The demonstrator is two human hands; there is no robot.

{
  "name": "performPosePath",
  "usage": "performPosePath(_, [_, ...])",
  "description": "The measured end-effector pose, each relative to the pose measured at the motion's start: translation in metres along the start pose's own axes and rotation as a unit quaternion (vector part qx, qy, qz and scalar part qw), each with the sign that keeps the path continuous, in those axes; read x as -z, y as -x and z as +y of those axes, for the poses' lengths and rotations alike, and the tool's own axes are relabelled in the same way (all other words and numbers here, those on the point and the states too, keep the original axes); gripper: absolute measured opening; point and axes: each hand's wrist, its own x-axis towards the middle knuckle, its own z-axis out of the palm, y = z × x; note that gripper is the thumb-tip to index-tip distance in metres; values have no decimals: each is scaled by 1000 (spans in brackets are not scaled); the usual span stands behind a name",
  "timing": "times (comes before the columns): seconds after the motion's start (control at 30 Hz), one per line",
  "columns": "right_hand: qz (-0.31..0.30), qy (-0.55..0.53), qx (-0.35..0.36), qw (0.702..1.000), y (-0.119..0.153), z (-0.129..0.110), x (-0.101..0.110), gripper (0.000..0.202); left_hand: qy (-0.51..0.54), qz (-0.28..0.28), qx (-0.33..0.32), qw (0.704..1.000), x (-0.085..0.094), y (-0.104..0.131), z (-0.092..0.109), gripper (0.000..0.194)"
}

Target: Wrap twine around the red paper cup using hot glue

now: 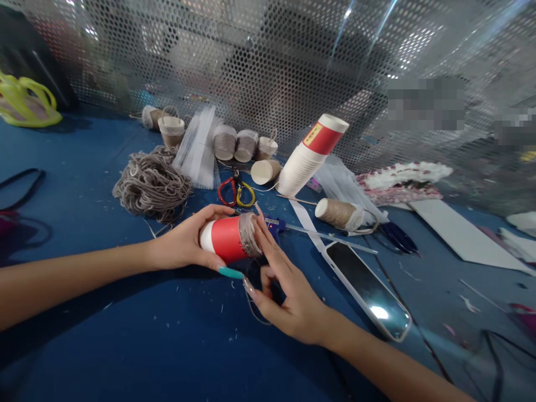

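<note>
A red and white paper cup (228, 239) lies on its side in my left hand (195, 237), whose fingers and thumb are wrapped round its left part. Grey cord (250, 234) is wound around the cup's right end. My right hand (288, 285) is at that end, its long fingers stretched along the cord and its thumb apart below. A loose strand of cord hangs under the cup near the right thumb. Behind the hands lies a blue glue gun (274, 224), partly hidden by the right fingers.
Grey yarn (153, 184) is heaped at the left. Scissors (235, 191), cord-wrapped cups (225, 142) and a tall cup stack (307, 156) stand beyond the hands. A phone (368, 290) lies at the right. A perforated metal screen (251, 61) borders the blue table (167, 340).
</note>
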Motion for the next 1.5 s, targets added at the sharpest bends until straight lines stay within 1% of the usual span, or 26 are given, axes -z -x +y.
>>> performPosePath(0.1, [-7, 0, -1, 1000, 0, 1, -1, 85, -92, 31, -53, 994, -3, 2, 1, 82])
performPosePath(0.17, [14, -14, 3, 1000, 0, 2, -3, 81, -140, 67, -71, 985, -3, 2, 1, 76])
performPosePath(0.2, [35, -30, 5, 999, 0, 2, -4, 78, -139, 85, -72, 984, -2, 1, 1, 71])
performPosePath(0.23, [64, -51, 5, 997, 0, 3, -5, 72, -115, 101, -68, 986, -1, -1, 1, 68])
performPosePath(0.27, [97, -73, 4, 993, 0, 4, -6, 65, -70, 113, -61, 989, 1, -2, 0, 64])
performPosePath(0.33, [152, -112, -8, 982, 0, 6, -7, 49, 65, 117, -37, 990, 6, -5, -2, 60])
performPosePath(0.37, [169, -129, -18, 977, -1, 7, -8, 41, 137, 113, -22, 984, 9, -7, -4, 56])
performPosePath(0.43, [176, -159, -44, 970, -2, 11, -8, 31, 245, 97, 8, 965, 14, -8, -6, 49])
performPosePath(0.5, [155, -180, -71, 969, -2, 15, -9, 28, 309, 60, 7, 949, 18, -9, -9, 51])
performPosePath(0.57, [139, -175, -82, 971, -2, 16, -9, 29, 350, 2, -8, 937, 19, -9, -10, 62])
performPosePath(0.63, [137, -154, -81, 975, -1, 14, -9, 29, 386, -64, 3, 920, 19, -10, -9, 69])
performPosePath(0.7, [136, -128, -93, 978, 0, 12, -8, 25, 427, -119, 32, 896, 20, -11, -5, 68])
performPosePath(0.73, [138, -110, -105, 979, 0, 10, -7, 22, 447, -134, 44, 883, 22, -11, -2, 66])
performPosePath(0.8, [171, -51, -126, 976, -1, 9, -2, 19, 481, -139, 57, 864, 26, -12, 3, 59])
performPosePath(0.87, [243, 38, -132, 960, -4, 11, 5, 23, 493, -134, 69, 857, 31, -12, 5, 55])
performPosePath(0.9, [278, 89, -134, 947, -7, 13, 9, 26, 487, -132, 77, 860, 32, -11, 5, 52])
performPosePath(0.93, [301, 141, -142, 932, -10, 15, 13, 30, 472, -135, 81, 867, 33, -11, 3, 50])
performPosePath(0.97, [307, 194, -157, 918, -13, 18, 16, 35, 449, -134, 79, 880, 33, -10, 1, 47])
performPosePath(1.0, [296, 240, -181, 907, -15, 20, 19, 40, 421, -128, 71, 895, 32, -9, -3, 44])
performPosePath(1.07, [252, 299, -245, 887, -19, 24, 22, 51, 359, -103, 36, 927, 28, -6, -9, 40])
performPosePath(1.1, [233, 313, -276, 878, -21, 26, 22, 55, 333, -92, 26, 938, 25, -5, -11, 40])
performPosePath(1.17, [215, 322, -314, 867, -23, 27, 20, 61, 284, -96, 20, 954, 19, -3, -13, 45])
performPosePath(1.27, [214, 333, -321, 860, -28, 26, 17, 65, 230, -123, 24, 965, 13, -2, -10, 53])
performPosePath(1.33, [203, 347, -331, 854, -35, 24, 16, 69, 218, -131, 21, 967, 11, -3, -8, 57])
performPosePath(1.43, [179, 359, -358, 843, -45, 18, 15, 75, 225, -126, 18, 966, 10, -3, -9, 55])
performPosePath(1.5, [172, 364, -368, 838, -50, 14, 14, 74, 260, -110, 23, 959, 13, -3, -12, 48])
